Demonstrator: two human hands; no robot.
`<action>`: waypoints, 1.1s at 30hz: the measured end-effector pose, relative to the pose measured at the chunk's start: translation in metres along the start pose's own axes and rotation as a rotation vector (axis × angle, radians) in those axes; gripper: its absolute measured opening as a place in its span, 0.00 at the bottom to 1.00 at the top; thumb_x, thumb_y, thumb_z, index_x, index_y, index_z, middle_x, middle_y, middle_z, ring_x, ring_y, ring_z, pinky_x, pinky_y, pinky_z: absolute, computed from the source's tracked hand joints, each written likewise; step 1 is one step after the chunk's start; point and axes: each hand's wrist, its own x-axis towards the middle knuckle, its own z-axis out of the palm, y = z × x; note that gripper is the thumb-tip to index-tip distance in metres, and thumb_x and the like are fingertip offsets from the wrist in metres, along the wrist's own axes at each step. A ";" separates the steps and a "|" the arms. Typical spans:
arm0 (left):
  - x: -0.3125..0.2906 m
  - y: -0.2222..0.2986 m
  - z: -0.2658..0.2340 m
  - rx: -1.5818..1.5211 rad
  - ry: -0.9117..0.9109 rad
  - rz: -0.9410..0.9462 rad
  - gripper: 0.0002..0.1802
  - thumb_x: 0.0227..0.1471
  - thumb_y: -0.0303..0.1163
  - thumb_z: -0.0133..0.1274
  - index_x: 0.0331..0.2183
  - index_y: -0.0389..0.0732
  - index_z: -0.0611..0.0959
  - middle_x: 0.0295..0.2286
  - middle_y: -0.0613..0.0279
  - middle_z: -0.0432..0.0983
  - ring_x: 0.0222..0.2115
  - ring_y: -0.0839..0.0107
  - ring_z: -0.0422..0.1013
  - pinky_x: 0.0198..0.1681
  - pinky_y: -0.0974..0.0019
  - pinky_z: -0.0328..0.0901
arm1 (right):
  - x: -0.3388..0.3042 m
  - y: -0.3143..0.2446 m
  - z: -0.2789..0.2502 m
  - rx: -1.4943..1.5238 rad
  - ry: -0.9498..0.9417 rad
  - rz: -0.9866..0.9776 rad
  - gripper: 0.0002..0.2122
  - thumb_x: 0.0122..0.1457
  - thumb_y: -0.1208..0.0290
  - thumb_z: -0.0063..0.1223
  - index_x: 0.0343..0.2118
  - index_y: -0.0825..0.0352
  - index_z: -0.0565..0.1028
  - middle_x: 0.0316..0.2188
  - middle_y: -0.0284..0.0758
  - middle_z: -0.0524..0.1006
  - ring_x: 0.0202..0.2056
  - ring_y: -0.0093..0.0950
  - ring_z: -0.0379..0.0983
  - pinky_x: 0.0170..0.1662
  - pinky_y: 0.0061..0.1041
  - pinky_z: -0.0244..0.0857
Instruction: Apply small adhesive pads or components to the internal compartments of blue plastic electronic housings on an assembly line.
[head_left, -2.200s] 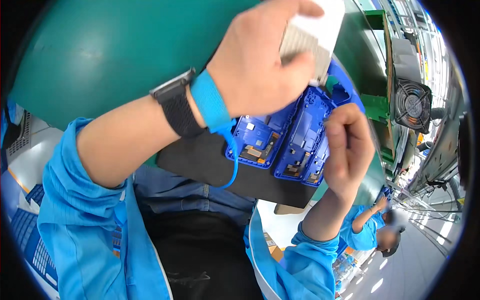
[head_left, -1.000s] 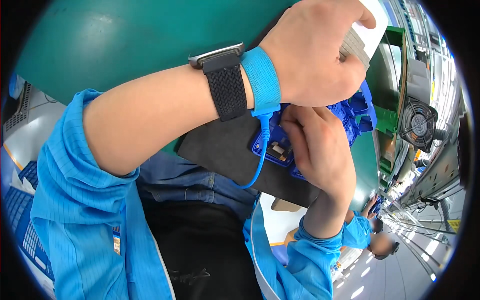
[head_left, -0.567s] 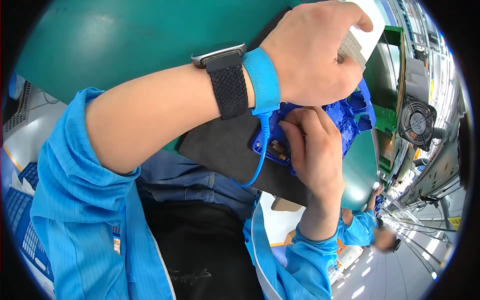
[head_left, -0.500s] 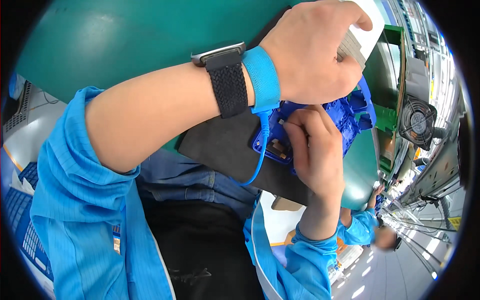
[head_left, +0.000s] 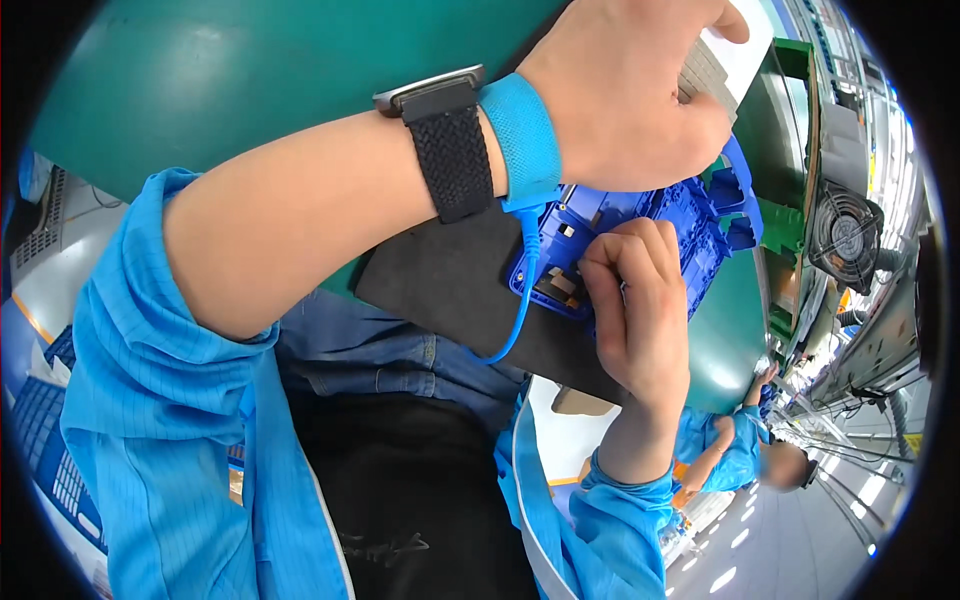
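A blue plastic housing [head_left: 690, 215] with ribs and small fittings inside lies on a black mat [head_left: 440, 285]. My left hand [head_left: 630, 95] is stretched over its far side, beside a stack of thin greyish-tan pieces [head_left: 704, 72]. The thumb and forefinger of that hand are bent but apart; its other fingers are hidden. Over the near part of the housing, my right hand [head_left: 645, 300] has its fingers curled together in a pinch. What they hold, if anything, is hidden. A blue wrist strap [head_left: 522, 140] with a coiled-end cord [head_left: 527, 300] circles my left wrist, beside a watch [head_left: 445, 145].
A green tabletop [head_left: 200, 80] spreads under the mat. Green-edged shelving [head_left: 795, 120] and a round fan [head_left: 845, 240] stand at the right. Another person in a blue sleeve [head_left: 735, 450] is farther off at the right. Blue baskets [head_left: 55, 440] are at the lower left.
My right hand has lifted and drawn a little to the right, showing more of the housing. My left hand has shifted slightly upward in the view. The other person's arm has moved.
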 end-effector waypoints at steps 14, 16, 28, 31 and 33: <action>0.028 0.018 -0.011 0.239 -0.472 -0.253 0.24 0.48 0.27 0.53 0.47 0.26 0.75 0.38 0.32 0.77 0.41 0.39 0.75 0.46 0.53 0.69 | -0.008 0.004 -0.001 -0.030 -0.015 0.014 0.06 0.54 0.82 0.58 0.36 0.71 0.76 0.35 0.40 0.74 0.38 0.38 0.70 0.42 0.31 0.66; 0.033 0.025 -0.022 0.226 -0.453 -0.237 0.24 0.48 0.27 0.54 0.47 0.27 0.75 0.38 0.33 0.77 0.40 0.41 0.75 0.45 0.54 0.70 | -0.014 0.003 0.002 0.069 0.129 0.040 0.16 0.57 0.72 0.61 0.46 0.73 0.77 0.45 0.46 0.74 0.44 0.41 0.71 0.48 0.33 0.67; 0.037 0.012 -0.046 -0.588 -0.394 -0.791 0.26 0.47 0.28 0.57 0.50 0.35 0.77 0.36 0.46 0.81 0.36 0.59 0.79 0.43 0.61 0.73 | -0.102 -0.019 0.011 0.130 0.416 -0.116 0.15 0.48 0.69 0.70 0.35 0.70 0.78 0.33 0.41 0.79 0.34 0.40 0.77 0.37 0.35 0.71; 0.044 0.016 -0.084 -0.794 -0.546 -1.031 0.31 0.47 0.28 0.57 0.55 0.32 0.73 0.43 0.53 0.78 0.44 0.67 0.74 0.50 0.65 0.68 | -0.134 -0.042 0.044 0.432 0.312 -0.076 0.10 0.46 0.73 0.71 0.29 0.67 0.79 0.25 0.38 0.79 0.26 0.35 0.77 0.31 0.31 0.72; 0.045 0.032 -0.104 -0.877 -0.616 -1.100 0.36 0.46 0.27 0.56 0.58 0.31 0.70 0.47 0.55 0.75 0.48 0.68 0.72 0.54 0.65 0.65 | -0.148 -0.056 0.072 0.628 0.176 0.015 0.10 0.48 0.72 0.72 0.29 0.68 0.80 0.27 0.39 0.81 0.28 0.37 0.79 0.33 0.32 0.74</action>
